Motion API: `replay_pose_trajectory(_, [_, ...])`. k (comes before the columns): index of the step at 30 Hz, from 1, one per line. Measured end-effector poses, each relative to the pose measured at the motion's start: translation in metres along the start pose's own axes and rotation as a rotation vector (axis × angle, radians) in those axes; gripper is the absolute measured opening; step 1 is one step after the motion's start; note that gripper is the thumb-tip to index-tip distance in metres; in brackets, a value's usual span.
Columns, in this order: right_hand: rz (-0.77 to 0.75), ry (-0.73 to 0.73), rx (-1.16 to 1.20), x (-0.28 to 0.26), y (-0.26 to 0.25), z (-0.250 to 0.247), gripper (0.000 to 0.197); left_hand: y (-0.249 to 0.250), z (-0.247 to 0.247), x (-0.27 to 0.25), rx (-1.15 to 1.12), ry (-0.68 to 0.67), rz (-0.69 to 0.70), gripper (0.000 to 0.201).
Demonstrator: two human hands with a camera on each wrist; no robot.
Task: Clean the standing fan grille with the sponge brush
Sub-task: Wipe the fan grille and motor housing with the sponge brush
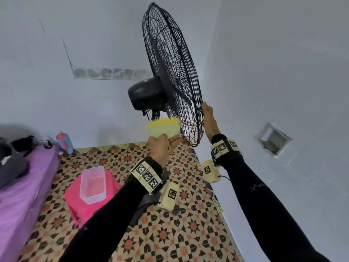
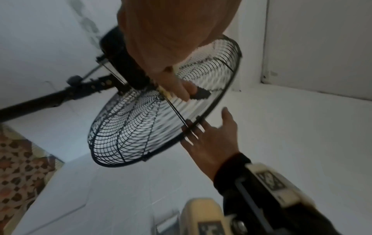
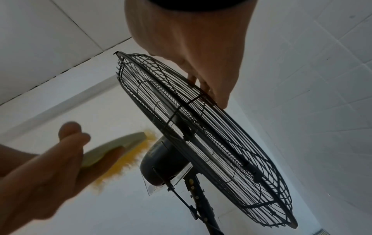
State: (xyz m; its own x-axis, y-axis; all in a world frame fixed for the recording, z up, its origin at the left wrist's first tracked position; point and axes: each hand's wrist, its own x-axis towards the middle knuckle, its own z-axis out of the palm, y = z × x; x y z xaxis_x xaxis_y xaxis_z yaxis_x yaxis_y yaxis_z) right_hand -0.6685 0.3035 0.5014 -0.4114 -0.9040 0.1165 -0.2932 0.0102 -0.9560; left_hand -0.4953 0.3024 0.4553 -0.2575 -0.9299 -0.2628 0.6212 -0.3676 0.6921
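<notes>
Looks like mid-clean to me: left hand is gripping the sponge brush, bristles up near the bottom of the fan grille. Right hand has its fingers curled around the grille's lower rim, steadying it. Can't see any dust on the wires, so no idea how much is done. The brush is blurry, and whether it actually touches the grille is unclear.

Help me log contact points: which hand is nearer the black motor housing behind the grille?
Left. The left hand holds the sponge brush just below the motor housing. The right hand grips the grille rim on the side away from the housing.
</notes>
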Motion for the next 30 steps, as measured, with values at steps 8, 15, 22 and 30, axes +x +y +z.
replay_pose_trajectory(8, [-0.005, 0.023, -0.019, -0.002, 0.000, 0.001, 0.073, 0.020, 0.002, -0.001, 0.008, 0.046, 0.007, 0.044])
replay_pose_trajectory(15, [-0.030, 0.039, -0.029, 0.000, 0.004, 0.002, 0.063, 0.026, 0.002, -0.017, 0.313, -0.142, -0.206, 0.044])
replay_pose_trajectory(22, [-0.009, 0.048, -0.019, 0.002, 0.003, 0.002, 0.071, 0.022, -0.004, 0.001, 0.221, -0.061, -0.089, 0.046])
replay_pose_trajectory(30, [-0.022, 0.050, -0.081, 0.005, 0.004, -0.003, 0.065, 0.026, -0.004, 0.022, 0.302, -0.062, -0.046, 0.033])
